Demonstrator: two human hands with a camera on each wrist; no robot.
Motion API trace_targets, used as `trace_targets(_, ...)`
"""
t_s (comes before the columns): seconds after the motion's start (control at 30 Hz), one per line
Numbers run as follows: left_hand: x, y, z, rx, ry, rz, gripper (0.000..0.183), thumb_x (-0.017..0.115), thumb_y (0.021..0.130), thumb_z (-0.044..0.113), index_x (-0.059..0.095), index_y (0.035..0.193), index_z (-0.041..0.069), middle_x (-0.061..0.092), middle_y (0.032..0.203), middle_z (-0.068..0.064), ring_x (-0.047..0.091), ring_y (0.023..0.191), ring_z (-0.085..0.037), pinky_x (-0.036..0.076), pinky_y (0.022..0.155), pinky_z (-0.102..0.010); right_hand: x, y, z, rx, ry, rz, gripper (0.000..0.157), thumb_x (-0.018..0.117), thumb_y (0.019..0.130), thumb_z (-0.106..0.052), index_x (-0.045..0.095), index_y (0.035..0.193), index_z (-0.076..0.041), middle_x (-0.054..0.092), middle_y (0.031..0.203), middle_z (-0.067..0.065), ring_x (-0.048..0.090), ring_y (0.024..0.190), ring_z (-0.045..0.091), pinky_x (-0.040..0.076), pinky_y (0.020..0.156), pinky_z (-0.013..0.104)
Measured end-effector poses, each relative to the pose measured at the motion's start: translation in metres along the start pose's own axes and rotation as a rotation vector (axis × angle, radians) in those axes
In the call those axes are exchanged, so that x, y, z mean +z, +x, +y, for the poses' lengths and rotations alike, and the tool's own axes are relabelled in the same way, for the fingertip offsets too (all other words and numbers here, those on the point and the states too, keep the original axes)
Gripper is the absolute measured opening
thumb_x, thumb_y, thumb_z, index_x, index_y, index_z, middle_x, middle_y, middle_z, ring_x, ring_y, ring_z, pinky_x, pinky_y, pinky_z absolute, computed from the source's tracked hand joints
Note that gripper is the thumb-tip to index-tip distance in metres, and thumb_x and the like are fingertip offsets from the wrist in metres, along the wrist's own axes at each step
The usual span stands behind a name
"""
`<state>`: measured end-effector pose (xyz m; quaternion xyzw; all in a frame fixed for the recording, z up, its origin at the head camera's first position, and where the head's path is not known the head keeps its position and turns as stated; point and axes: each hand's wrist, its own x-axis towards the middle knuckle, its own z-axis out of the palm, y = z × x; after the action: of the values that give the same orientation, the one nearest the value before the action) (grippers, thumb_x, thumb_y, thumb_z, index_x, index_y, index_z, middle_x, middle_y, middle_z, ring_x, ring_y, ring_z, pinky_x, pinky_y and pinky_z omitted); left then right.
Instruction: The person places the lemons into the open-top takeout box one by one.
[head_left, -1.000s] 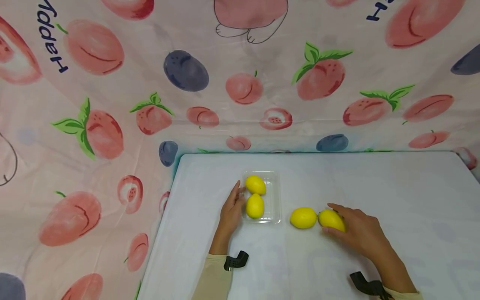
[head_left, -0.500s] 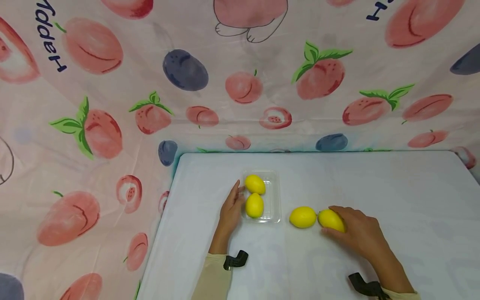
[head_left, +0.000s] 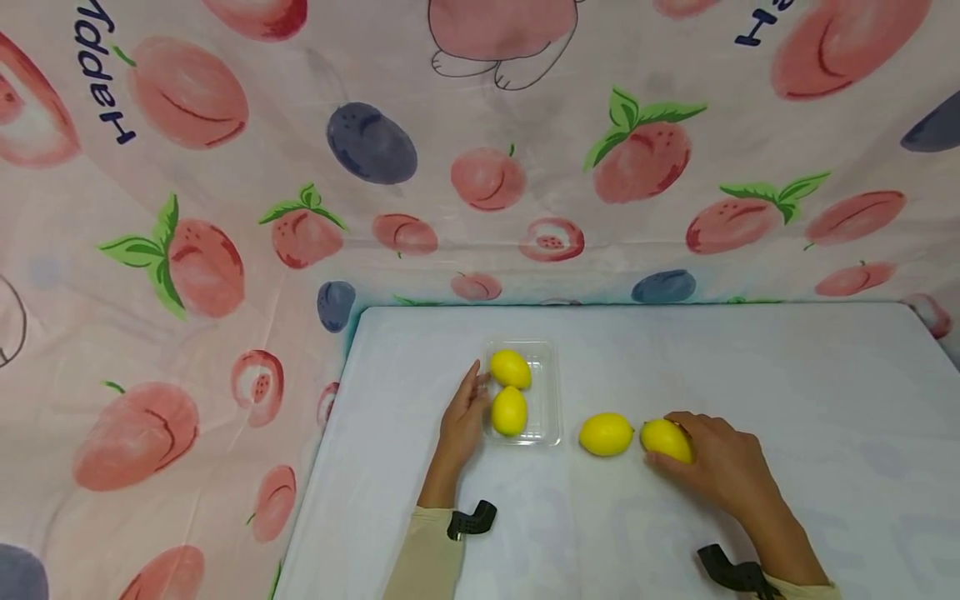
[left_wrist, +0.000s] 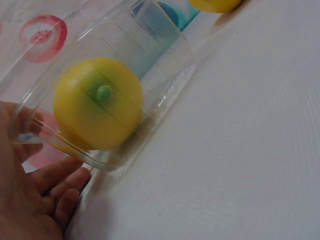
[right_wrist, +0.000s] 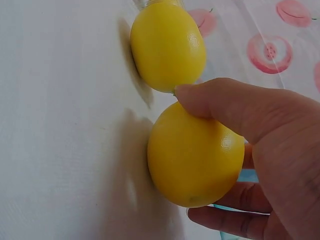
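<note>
My right hand (head_left: pixel 720 458) holds a yellow lemon (head_left: pixel 667 441) on the white table, thumb on the near side and fingers on the far side. In the right wrist view, the thumb lies over this lemon (right_wrist: pixel 195 157) and the fingertips show behind it. A second lemon (head_left: pixel 606 434) lies just to its left, a narrow gap between them. My left hand (head_left: pixel 462 425) rests against the left side of a clear plastic tray (head_left: pixel 546 400), fingers loosely extended. Two lemons sit in the tray, one farther back (head_left: pixel 511 368) and one nearer (head_left: pixel 509 412).
White cloth covers the table (head_left: pixel 787 367). Behind and to the left hangs a pink curtain (head_left: pixel 420 333) printed with fruit. A black wrist mount (head_left: pixel 472 520) sits at the left cuff and another wrist mount (head_left: pixel 738 573) at the right.
The right hand has shifted slightly right with its lemon, opening a small gap from the neighbouring lemon. The left hand and the tray have stayed in place.
</note>
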<state>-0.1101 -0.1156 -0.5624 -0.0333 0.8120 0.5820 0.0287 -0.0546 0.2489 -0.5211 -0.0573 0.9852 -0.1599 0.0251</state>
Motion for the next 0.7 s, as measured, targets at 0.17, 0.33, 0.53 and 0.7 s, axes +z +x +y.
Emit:
trace_targets(0.17, 0.0005, -0.0005, 0.0007, 0.006, 0.000, 0.002, 0.054, 0.045, 0.106, 0.031, 0.034, 0.159, 0.038, 0.055, 0.149, 0.007, 0.052, 0.136, -0.020, 0.038, 0.117, -0.049, 0.0004, 0.0016, 0.0004, 0.017, 0.001, -0.005, 0.070, 0.083, 0.078, -0.053, 0.067, 0.124, -0.003, 0.071, 0.108, 0.020, 0.061, 0.085, 0.030, 0.049, 0.070, 0.054)
trace_targets(0.33, 0.0005, -0.0003, 0.0013, 0.014, -0.009, 0.002, 0.055, 0.045, 0.106, 0.029, 0.034, 0.159, 0.037, 0.055, 0.149, 0.005, 0.052, 0.134, -0.021, 0.039, 0.116, -0.049, -0.0004, 0.0031, 0.0015, 0.009, 0.014, -0.003, 0.068, 0.082, 0.079, -0.051, 0.066, 0.125, -0.003, 0.071, 0.108, 0.021, 0.062, 0.086, 0.031, 0.049, 0.071, 0.054)
trace_targets(0.53, 0.0011, 0.0003, 0.0003, 0.004, -0.008, 0.002, 0.055, 0.045, 0.106, 0.030, 0.033, 0.159, 0.038, 0.055, 0.148, 0.007, 0.052, 0.134, -0.020, 0.038, 0.116, -0.049, -0.0045, 0.0050, 0.0006, 0.011, 0.031, -0.014, 0.068, 0.082, 0.080, -0.050, 0.065, 0.126, -0.003, 0.070, 0.112, 0.022, 0.062, 0.088, 0.031, 0.050, 0.074, 0.054)
trace_targets(0.7, 0.0021, 0.0011, 0.0004, -0.010, -0.003, 0.003, 0.055, 0.045, 0.106, 0.031, 0.033, 0.159, 0.038, 0.055, 0.148, 0.009, 0.052, 0.135, -0.019, 0.038, 0.117, -0.048, -0.0076, 0.0069, 0.0008, 0.008, 0.087, -0.002, 0.068, 0.082, 0.081, -0.050, 0.064, 0.129, -0.006, 0.070, 0.114, 0.022, 0.064, 0.091, 0.032, 0.053, 0.077, 0.053)
